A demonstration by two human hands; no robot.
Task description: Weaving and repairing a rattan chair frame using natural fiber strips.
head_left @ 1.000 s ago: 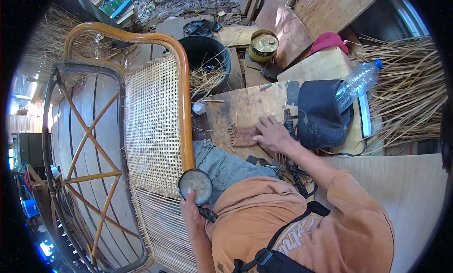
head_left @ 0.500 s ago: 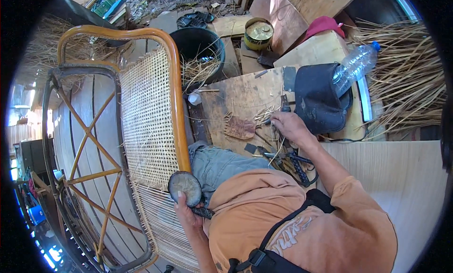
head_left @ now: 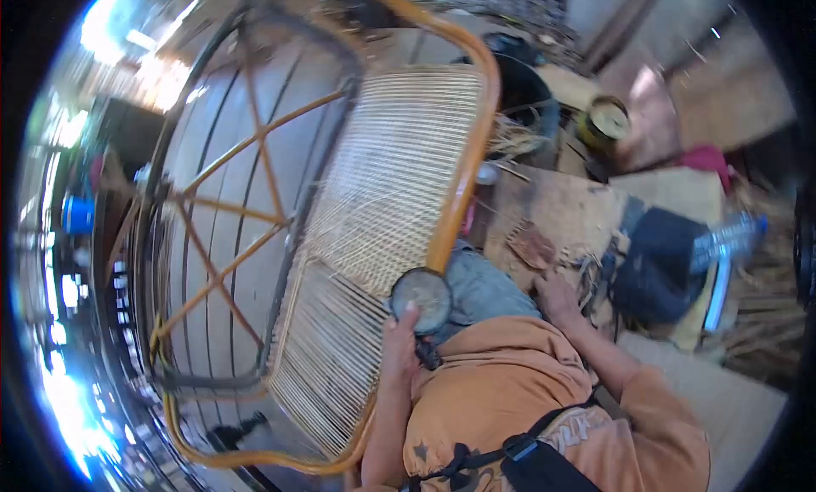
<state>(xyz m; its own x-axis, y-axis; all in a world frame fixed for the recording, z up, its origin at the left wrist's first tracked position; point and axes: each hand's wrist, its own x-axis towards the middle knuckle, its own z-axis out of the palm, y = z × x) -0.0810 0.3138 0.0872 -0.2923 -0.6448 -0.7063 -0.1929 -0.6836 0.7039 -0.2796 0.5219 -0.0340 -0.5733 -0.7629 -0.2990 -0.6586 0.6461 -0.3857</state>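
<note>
My left hand [head_left: 399, 349] grips a round, dark-rimmed disc with a pale, worn face [head_left: 422, 300], thumb pressed on its front. A dark, handle-like piece [head_left: 427, 353] shows just below it; whether the two are joined I cannot tell. Both are held at the lower edge of a woven cane panel [head_left: 399, 186] in a bent rattan chair frame [head_left: 463, 228]. Bare parallel strands [head_left: 327, 347] run across the lower part. My right hand [head_left: 557, 298] is over the work board, close to a reddish-brown flat piece [head_left: 532, 244]. Motion smears its fingers, so any grip is unclear.
Beyond the chair stand a black bucket [head_left: 520, 88] with cane scraps and a yellowish tin [head_left: 605, 122]. A dark pouch [head_left: 654, 267] and a plastic bottle [head_left: 727, 241] lie at the right, near bundled cane strips [head_left: 765, 301]. Crossed rattan braces [head_left: 263, 135] span the frame's left.
My view has swung left, so the chair sits further right and shows more of its lower end. My right hand has drawn back from the loose strips toward my lap. The disc stays in my left hand.
</note>
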